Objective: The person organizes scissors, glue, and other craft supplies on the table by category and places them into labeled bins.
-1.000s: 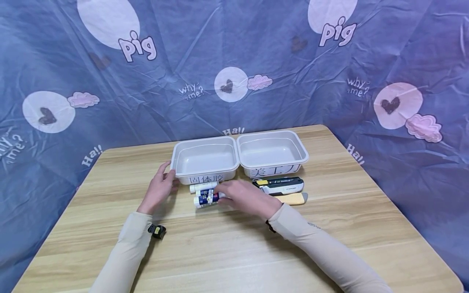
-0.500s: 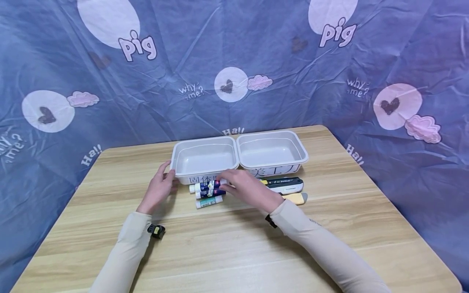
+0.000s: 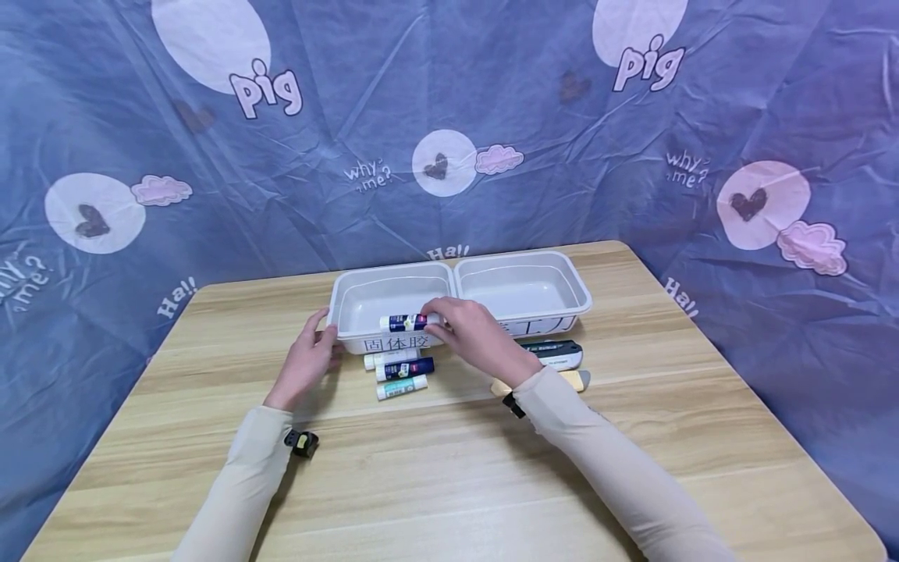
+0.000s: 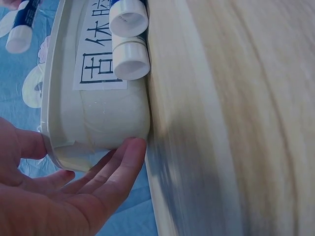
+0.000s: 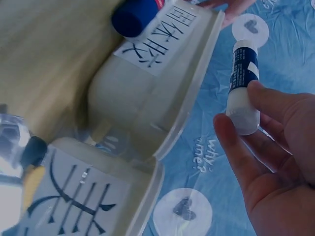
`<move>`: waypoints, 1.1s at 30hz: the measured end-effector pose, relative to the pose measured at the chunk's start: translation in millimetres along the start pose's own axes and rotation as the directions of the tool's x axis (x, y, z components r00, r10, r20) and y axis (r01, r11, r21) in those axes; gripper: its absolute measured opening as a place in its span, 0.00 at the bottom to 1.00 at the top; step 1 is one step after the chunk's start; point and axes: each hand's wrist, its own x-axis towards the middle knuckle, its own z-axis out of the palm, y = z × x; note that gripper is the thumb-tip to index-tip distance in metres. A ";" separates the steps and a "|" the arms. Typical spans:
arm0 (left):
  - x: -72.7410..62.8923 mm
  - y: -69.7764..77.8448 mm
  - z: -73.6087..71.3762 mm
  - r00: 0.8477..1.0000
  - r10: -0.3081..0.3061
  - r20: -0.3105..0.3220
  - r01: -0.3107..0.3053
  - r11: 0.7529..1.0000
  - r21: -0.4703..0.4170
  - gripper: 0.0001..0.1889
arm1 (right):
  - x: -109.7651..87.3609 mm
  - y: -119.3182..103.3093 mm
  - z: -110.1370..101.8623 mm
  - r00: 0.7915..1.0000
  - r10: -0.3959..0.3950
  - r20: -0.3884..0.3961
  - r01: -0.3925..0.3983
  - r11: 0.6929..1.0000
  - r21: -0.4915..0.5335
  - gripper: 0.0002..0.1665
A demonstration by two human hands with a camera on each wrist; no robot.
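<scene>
My right hand point(image 3: 474, 332) pinches a dark blue and white glue stick point(image 3: 406, 322) between thumb and fingers, over the front rim of the left white plastic box point(image 3: 357, 344). In the right wrist view that glue stick point(image 5: 242, 88) has its white end at the fingertips. My left hand point(image 3: 305, 359) rests against the left end of the same box; in the left wrist view its thumb is at the rim and its fairly straight fingers point(image 4: 120, 169) lie along the end wall. Before the box lie a white glue stick point(image 3: 382, 360), a blue one point(image 3: 406, 369) and a green-labelled one point(image 3: 402, 388).
A second white box point(image 3: 521, 321) adjoins on the right, its front label partly hidden by my right hand. In front of it lie utility knives, a black and white one point(image 3: 562, 355) and a yellow one point(image 3: 572, 380). A printed blue cloth point(image 3: 449, 94) hangs behind the wooden table point(image 3: 421, 484).
My right hand has lifted the blue and white glue stick from the row of glue sticks up to the left box's front rim. My left hand has stayed at the box's end.
</scene>
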 end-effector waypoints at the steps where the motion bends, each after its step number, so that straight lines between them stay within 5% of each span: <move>1: -0.1 -0.1 0.0 1.000 0.000 0.000 0.000 1.000 -0.001 0.31 | 1.6 -0.2 -0.8 1.000 0.005 -0.009 -0.006 1.000 -0.005 0.14; 9: 1.4 -2.7 0.1 1.000 0.003 -0.001 -0.003 1.000 0.007 0.32 | 13.3 -2.4 -6.2 0.995 0.049 -0.088 -0.052 0.998 -0.032 0.13; 33: 0.7 -2.3 1.0 1.000 0.000 -0.012 0.000 1.000 0.021 0.32 | 29.5 5.1 -2.5 0.974 0.207 -0.095 -0.206 0.978 0.027 0.14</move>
